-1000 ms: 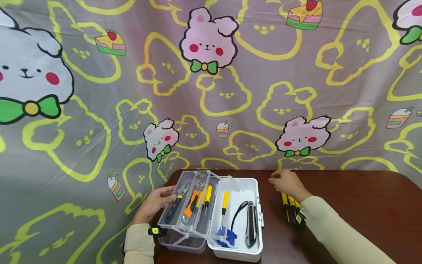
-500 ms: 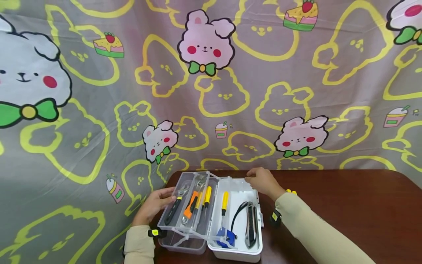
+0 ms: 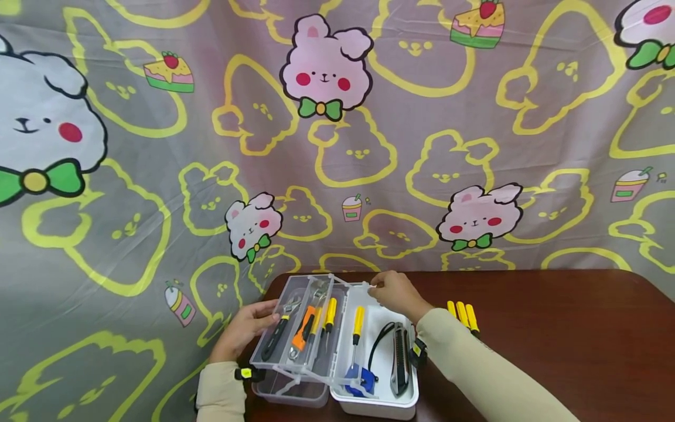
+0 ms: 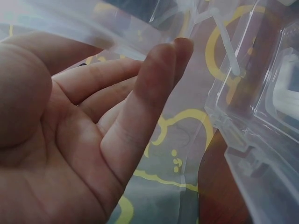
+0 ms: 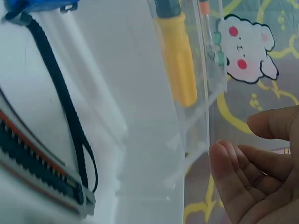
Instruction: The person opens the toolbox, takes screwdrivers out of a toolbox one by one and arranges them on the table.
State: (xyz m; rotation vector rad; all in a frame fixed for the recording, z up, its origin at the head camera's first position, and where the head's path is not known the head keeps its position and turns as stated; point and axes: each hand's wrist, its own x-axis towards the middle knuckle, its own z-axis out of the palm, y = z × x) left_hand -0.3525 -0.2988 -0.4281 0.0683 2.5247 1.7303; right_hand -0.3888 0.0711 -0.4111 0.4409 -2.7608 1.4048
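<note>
White toolbox (image 3: 377, 410), one: sat open on the table (image 3: 554, 334), clear tray (image 3: 323, 358) swung out leftward. Your left hand (image 3: 248, 325): relaxed fingers at the tray's outer edge. Your right hand (image 3: 399, 293): empty, thumb and fingers apart, by the box's far edge. Hazards: lopsided pressure could have tipped the tray, sliding its wrench (image 3: 274, 340); a folding strut (image 5: 190, 163) could have nipped your fingertips. Change: half a second earlier, your right hand stood farther right; three yellow handles (image 3: 462, 315) were mostly hidden.
</note>
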